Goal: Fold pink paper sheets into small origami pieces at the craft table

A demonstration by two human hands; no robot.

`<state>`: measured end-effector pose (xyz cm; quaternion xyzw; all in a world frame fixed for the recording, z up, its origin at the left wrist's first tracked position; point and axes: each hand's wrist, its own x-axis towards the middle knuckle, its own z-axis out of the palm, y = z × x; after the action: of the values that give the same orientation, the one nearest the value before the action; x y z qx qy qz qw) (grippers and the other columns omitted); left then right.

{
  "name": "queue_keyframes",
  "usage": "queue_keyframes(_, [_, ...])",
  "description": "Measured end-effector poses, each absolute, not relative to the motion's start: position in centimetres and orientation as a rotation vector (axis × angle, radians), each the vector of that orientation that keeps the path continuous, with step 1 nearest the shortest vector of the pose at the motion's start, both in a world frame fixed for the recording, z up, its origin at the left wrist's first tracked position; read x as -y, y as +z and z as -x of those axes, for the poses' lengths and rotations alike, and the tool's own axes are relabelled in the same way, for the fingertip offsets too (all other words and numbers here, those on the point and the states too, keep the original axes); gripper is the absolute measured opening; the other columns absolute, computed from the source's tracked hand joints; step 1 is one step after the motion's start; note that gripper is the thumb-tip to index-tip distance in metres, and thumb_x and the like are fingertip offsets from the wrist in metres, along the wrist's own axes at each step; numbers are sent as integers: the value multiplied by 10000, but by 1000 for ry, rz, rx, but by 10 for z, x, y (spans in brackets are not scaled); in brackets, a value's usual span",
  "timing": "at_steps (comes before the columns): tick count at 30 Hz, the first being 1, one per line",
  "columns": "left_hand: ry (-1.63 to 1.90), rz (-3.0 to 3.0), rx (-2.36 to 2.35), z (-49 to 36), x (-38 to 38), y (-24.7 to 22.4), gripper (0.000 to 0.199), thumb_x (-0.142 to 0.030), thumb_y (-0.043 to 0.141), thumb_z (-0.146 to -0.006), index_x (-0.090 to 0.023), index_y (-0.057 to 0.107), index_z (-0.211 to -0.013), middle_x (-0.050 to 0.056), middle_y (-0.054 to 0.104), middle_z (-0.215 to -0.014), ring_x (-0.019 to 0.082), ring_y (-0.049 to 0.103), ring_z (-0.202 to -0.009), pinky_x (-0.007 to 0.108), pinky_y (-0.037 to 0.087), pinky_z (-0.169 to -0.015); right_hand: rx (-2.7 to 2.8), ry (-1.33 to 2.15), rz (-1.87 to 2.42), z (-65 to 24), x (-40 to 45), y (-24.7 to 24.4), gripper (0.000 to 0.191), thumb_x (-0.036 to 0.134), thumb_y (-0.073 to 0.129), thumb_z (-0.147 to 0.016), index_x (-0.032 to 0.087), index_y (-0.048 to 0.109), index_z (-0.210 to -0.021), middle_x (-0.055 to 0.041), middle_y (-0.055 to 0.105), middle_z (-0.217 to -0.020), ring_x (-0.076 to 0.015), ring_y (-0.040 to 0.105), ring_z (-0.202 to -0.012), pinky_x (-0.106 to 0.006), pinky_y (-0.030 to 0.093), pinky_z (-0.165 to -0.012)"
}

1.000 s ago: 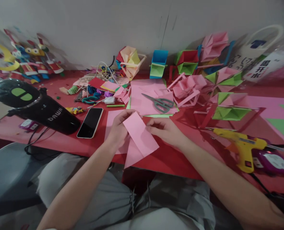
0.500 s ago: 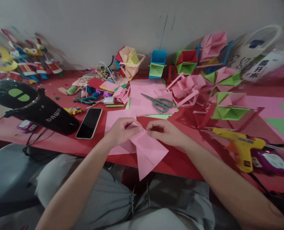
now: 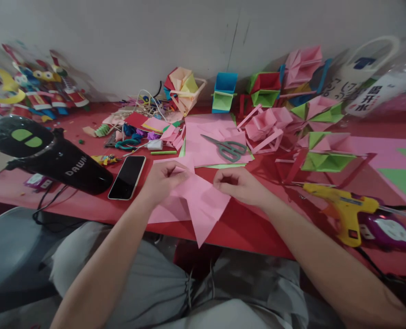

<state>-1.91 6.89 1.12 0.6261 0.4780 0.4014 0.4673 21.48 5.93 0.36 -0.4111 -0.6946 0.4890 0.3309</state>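
A creased piece of pink paper is held up in front of me over the table's front edge, one pointed corner hanging down. My left hand is closed on its upper left part, pinching it between thumb and fingers. At its upper right edge, my right hand has thumb and forefinger curled together, the fingertips meeting the paper. Under the left hand another pink sheet lies flat on the red table. Just beyond the hands, grey-green scissors rest on a stack of pink and green paper.
To the left are a phone and a black tumbler lying tilted. A yellow glue gun sits at right by a purple power strip. Folded paper models stand along the back and right. Craft scraps are heaped at back left.
My hands have moved apart, the left going left and the right slightly right. The pink paper has shifted left and up and looks more spread out between them.
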Motion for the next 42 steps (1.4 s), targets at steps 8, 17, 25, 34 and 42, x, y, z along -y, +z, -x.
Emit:
queue_keyframes(8, [1145,-1446,-1274,48,-77,21,154,-300,777,-695,-166,740,-762,12,654,-688,134,550,-617,247,427,-572,1869,1258,1118,-227,-64,6,80,214,611,-749,176,609,-679,-1,588,-660,-134,516,-635,-275,416,-622])
queue_keyframes(17, [1196,-1339,-1157,40,-69,19,254,-376,796,-718,-177,724,-859,11,670,-760,129,573,-653,245,457,-610,1655,1145,1086,-229,-66,8,204,366,631,-864,193,713,-932,-54,707,-880,-174,626,-812,-308,490,-755])
queue_keyframes(25, [1390,-1514,-1189,18,-63,26,263,-319,734,-798,-198,677,-1024,69,671,-1132,194,611,-1058,289,475,-896,1767,951,1186,-224,-68,-2,238,403,657,-864,171,706,-884,-62,714,-860,-195,640,-791,-328,500,-735])
queue_keyframes(34, [1160,-1437,-942,-12,-43,33,248,-406,639,-889,-187,667,-1001,72,692,-1028,183,640,-939,294,493,-833,1751,706,1018,-219,-46,21,124,293,653,-888,230,731,-961,-65,745,-957,-208,685,-898,-348,547,-819])
queue_keyframes(42, [1060,-1351,-757,-21,-35,24,241,-385,652,-897,-197,665,-1047,70,683,-1084,196,638,-1036,307,499,-913,1826,555,789,-205,-19,37,208,170,663,-848,275,750,-1004,-43,750,-900,-179,698,-818,-312,567,-726])
